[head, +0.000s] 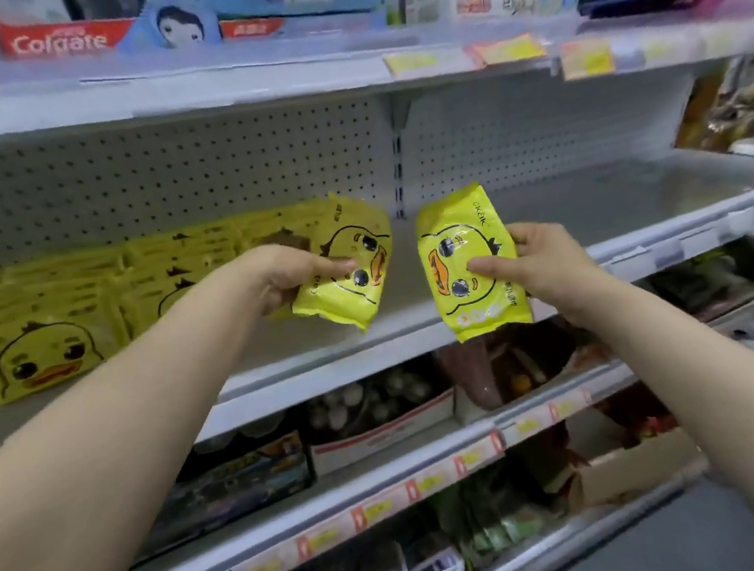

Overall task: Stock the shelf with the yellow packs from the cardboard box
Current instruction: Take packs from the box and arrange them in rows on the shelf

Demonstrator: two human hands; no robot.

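My left hand (287, 277) grips a yellow pack with a cartoon duck face (353, 274), tilted, over the white shelf (599, 205), just right of the stocked packs. My right hand (529, 263) pinches a second yellow duck pack (466, 266), turned sideways, in front of the shelf's front edge. Several yellow duck packs (46, 332) stand in rows on the left half of the same shelf. The cardboard box is out of view.
A perforated white back panel (199, 170) stands behind the shelf; its right half is bare. Toothpaste boxes (54, 40) fill the shelf above. Lower shelves (397, 489) hold dark packaged goods behind price tags. Grey floor (702, 540) shows at bottom right.
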